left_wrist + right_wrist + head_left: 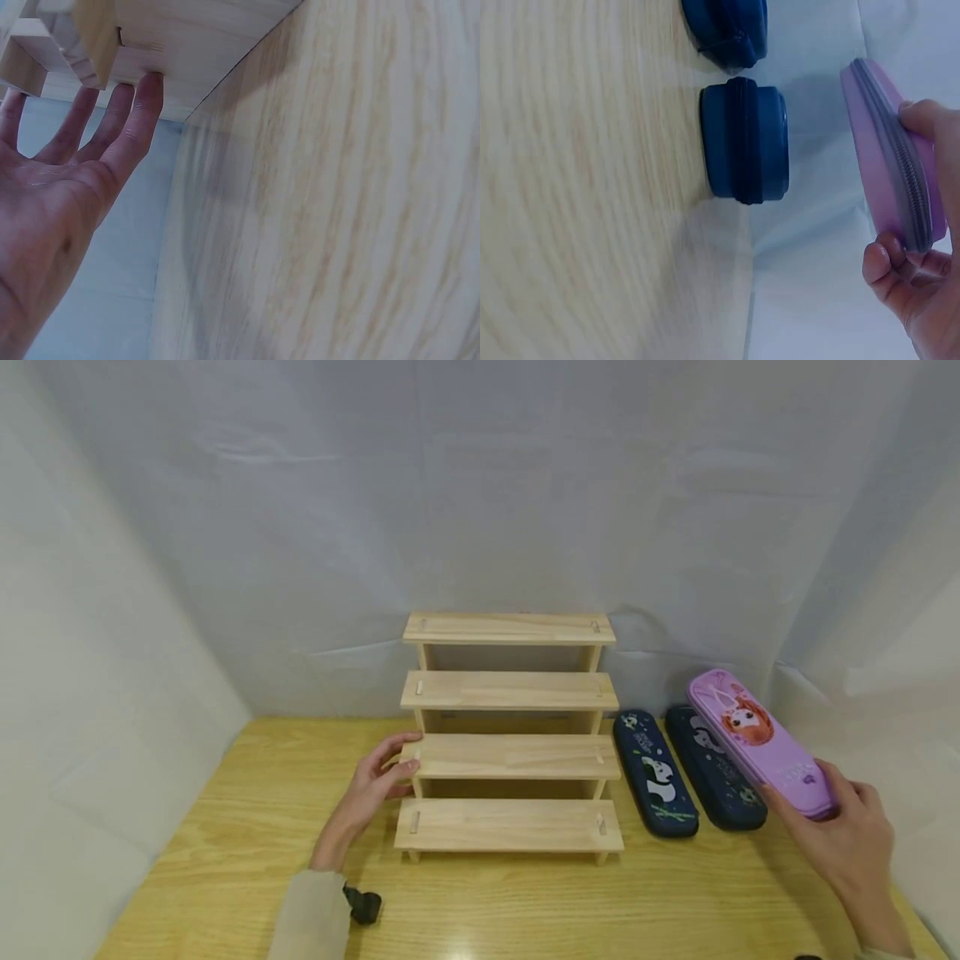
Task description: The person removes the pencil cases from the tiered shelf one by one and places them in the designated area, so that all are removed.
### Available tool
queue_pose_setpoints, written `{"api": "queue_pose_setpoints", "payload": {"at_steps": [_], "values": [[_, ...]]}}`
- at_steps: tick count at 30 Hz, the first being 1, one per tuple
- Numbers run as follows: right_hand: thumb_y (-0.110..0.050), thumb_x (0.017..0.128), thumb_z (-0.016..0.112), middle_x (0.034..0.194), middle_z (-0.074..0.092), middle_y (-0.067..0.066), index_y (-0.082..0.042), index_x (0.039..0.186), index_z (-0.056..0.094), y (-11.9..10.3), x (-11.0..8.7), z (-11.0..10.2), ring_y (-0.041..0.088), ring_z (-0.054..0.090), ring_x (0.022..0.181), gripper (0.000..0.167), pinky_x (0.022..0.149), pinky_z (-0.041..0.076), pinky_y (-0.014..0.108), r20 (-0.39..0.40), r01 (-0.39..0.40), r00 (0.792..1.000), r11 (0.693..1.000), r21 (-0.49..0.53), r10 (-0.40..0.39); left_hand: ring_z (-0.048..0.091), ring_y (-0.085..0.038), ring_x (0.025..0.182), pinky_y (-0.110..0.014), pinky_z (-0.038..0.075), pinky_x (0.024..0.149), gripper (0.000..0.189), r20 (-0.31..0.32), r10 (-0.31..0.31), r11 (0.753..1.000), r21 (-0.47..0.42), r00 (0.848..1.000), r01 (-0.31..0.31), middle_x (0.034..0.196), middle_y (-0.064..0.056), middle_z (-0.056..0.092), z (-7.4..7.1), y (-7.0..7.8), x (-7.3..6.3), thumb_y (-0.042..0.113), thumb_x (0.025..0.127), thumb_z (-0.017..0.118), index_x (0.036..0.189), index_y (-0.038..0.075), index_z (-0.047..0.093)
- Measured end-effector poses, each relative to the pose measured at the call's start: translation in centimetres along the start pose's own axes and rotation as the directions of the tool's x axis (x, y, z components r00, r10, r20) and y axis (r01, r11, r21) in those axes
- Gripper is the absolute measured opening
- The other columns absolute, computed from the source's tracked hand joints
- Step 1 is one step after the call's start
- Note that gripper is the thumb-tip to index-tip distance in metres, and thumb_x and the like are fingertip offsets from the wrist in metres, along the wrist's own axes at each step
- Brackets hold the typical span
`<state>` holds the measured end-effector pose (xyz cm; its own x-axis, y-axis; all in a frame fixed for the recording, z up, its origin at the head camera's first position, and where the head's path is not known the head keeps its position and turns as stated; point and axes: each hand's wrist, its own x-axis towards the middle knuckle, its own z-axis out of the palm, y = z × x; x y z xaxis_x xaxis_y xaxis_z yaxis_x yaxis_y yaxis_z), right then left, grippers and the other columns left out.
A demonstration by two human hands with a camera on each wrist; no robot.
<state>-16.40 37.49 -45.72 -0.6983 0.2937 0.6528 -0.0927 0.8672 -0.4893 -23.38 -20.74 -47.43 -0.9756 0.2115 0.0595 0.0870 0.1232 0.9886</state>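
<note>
In the head view my right hand (847,835) grips the near end of a purple pencil case (757,735) with a cartoon girl on its lid. The right wrist view shows its grey zipper (896,154) along the side, with fingers and thumb round the case. It is held up, partly overlapping a dark blue panda pencil case (716,768) lying on the table. My left hand (375,777) rests against the left end of the third step of a wooden stepped stand (510,756). In the left wrist view its extended fingers (131,135) touch the stand's wood.
Another dark blue panda pencil case (656,777) lies just right of the stand, beside the first. The wood-grain table (495,910) extends in front. Pale sheeting (510,510) hangs behind and along both sides.
</note>
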Motion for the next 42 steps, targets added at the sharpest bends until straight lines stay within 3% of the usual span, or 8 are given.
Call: {"api": "queue_pose_setpoints", "payload": {"at_steps": [7,15,21,26,35,42], "values": [[-0.03,0.076,0.082,0.109,0.058,0.038,0.006,0.127,0.062,1.3,-0.2,-0.2,0.05,0.053,0.096,0.065,0.068,0.033,0.052,0.019,-0.09,0.996,0.994,-0.07,0.091,0.06,-0.012,0.113,-0.048,0.058,0.092,0.047,-0.003,0.007,1.0,0.0,1.0,-0.007,0.158,-0.014,0.04,0.0,-0.1,0.0,0.026,0.105,0.059,0.149,0.015,0.049],[-0.037,0.08,0.079,0.116,0.059,0.039,0.006,0.129,0.06,2.4,-0.2,-0.7,0.053,0.053,0.107,0.067,0.077,0.035,0.062,0.084,-0.186,0.976,0.972,-0.14,0.199,0.063,-0.013,0.105,-0.036,0.06,0.084,0.046,-0.007,0.018,0.999,-0.026,1.0,-0.018,0.143,-0.017,0.047,0.1,-0.1,0.0,0.023,0.104,0.06,0.148,0.012,0.049],[-0.039,0.083,0.076,0.119,0.057,0.041,0.007,0.13,0.058,3.0,-0.2,-1.0,0.055,0.051,0.109,0.068,0.078,0.035,0.065,0.121,-0.247,0.956,0.955,-0.165,0.268,0.062,-0.012,0.105,-0.038,0.06,0.085,0.046,-0.009,0.017,0.999,-0.028,1.0,-0.018,0.147,-0.016,0.046,0.2,0.0,0.0,0.023,0.104,0.06,0.148,0.013,0.05],[-0.041,0.086,0.072,0.124,0.054,0.043,0.009,0.135,0.053,3.5,0.1,-1.1,0.056,0.049,0.114,0.072,0.085,0.035,0.068,0.173,-0.298,0.927,0.934,-0.199,0.333,0.063,-0.012,0.106,-0.04,0.06,0.086,0.046,-0.01,0.013,1.0,-0.027,1.0,-0.013,0.147,-0.016,0.046,0.2,0.0,0.0,0.024,0.104,0.06,0.148,0.013,0.05],[-0.046,0.091,0.067,0.128,0.048,0.044,0.012,0.143,0.042,4.1,0.8,-0.6,0.057,0.046,0.115,0.082,0.089,0.036,0.067,0.28,-0.318,0.875,0.906,-0.28,0.394,0.063,-0.012,0.106,-0.048,0.059,0.089,0.046,-0.01,0.013,1.0,-0.025,1.0,-0.013,0.147,-0.016,0.047,0.2,0.0,0.0,0.024,0.104,0.06,0.148,0.013,0.05],[-0.044,0.093,0.065,0.13,0.047,0.046,0.01,0.146,0.039,4.5,1.3,-0.1,0.059,0.044,0.117,0.08,0.089,0.034,0.065,0.311,-0.361,0.846,0.895,-0.264,0.433,0.063,-0.013,0.106,-0.054,0.057,0.091,0.046,-0.006,0.014,1.0,-0.018,1.0,-0.015,0.148,-0.016,0.047,0.1,0.0,0.0,0.024,0.104,0.06,0.148,0.014,0.05]]}}
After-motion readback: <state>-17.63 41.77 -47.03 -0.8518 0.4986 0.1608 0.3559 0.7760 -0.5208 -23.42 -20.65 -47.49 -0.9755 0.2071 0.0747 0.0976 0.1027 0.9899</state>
